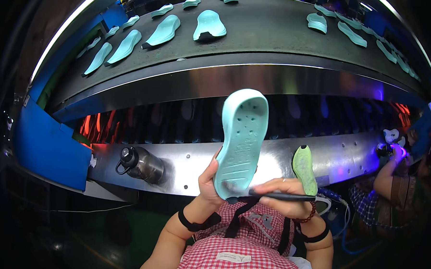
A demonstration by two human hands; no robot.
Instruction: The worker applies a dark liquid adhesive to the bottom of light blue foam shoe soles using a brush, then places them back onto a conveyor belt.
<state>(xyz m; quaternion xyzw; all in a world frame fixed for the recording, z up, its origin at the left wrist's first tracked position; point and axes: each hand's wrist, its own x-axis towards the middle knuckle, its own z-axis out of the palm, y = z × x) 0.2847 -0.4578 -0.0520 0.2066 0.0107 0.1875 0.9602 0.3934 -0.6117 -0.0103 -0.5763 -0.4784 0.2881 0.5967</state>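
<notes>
A light blue shoe sole [244,131] stands nearly upright in front of me, its hollow, dimpled side showing. My left hand [208,181] is closed round its lower left edge; part of the fingers is hidden behind it. In my right hand [287,189] is a black-handled brush [294,197], held almost level between thumb and fingers. The brush's pale, blurred tip is at the lower end of the sole, over the inner face. Just beyond my right hand, a pale green sole [302,167] with a black tip lies on the metal ledge.
A dark bottle [142,164] lies on the steel ledge [185,157] at left. Behind, a dark conveyor belt [263,33] carries several light blue soles [210,26]. Red-lit shapes [98,124] glow beneath it. Another person's arm [384,178] is at far right, near blue cables [348,243].
</notes>
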